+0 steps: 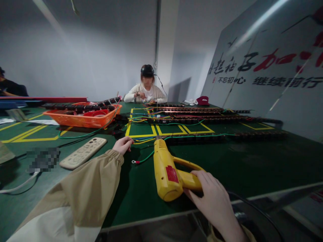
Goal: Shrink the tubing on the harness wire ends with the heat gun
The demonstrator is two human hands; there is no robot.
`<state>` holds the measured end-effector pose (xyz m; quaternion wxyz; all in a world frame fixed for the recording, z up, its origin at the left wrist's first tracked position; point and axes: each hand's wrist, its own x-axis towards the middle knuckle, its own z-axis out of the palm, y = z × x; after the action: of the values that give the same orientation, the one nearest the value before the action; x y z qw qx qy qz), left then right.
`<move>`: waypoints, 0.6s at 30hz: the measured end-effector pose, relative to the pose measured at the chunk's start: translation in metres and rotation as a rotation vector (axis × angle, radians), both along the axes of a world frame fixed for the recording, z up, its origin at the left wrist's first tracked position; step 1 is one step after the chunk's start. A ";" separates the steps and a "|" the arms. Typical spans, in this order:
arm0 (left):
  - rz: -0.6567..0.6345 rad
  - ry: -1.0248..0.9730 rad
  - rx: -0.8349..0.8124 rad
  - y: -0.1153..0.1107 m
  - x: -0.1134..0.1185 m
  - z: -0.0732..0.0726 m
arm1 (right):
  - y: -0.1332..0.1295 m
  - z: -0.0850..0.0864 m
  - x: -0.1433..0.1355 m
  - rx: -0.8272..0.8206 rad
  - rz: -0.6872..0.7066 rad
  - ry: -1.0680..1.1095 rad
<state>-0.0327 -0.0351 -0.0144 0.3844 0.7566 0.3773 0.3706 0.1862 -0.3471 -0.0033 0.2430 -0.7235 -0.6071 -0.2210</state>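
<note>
My right hand (210, 195) is wrapped round the handle of a yellow heat gun (165, 174), whose nozzle points away from me at the wires. My left hand (123, 145) is closed in a pinch at the ends of thin yellow and blue wires (145, 140), just left of the nozzle. These wires lead to a long dark wiring strip (196, 138) on the green table. Below the nozzle lies a green wire (147, 158) with a red-sleeved ring terminal (134, 162), touched by neither hand.
An orange basket (75, 119) with dark strips stands at the left. Near my left sleeve lie a beige fan-like device (83, 154) and cables. More wired strips (191, 117) lie across the table (141, 208). A person (146, 89) works opposite; a dark red cap (202, 100) lies beyond.
</note>
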 end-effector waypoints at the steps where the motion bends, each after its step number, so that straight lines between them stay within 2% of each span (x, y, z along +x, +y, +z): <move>1: -0.022 -0.005 -0.019 0.001 -0.001 0.000 | 0.000 0.000 -0.001 -0.001 0.006 -0.002; 3: -0.052 -0.025 -0.041 0.003 -0.003 0.001 | 0.002 0.001 -0.005 -0.001 0.023 -0.001; 9: -0.017 -0.076 -0.014 0.002 -0.001 0.000 | 0.015 0.004 -0.030 -0.036 0.108 0.069; 13: 0.028 -0.024 0.018 0.002 0.000 0.000 | 0.023 0.008 -0.051 -0.057 0.177 0.132; 18: 0.103 0.095 0.144 0.004 -0.001 -0.004 | 0.029 0.009 -0.064 -0.051 0.201 0.180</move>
<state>-0.0333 -0.0309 -0.0181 0.2910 0.7786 0.4061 0.3798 0.1223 -0.3186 0.0053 0.2990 -0.6818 -0.6578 -0.1144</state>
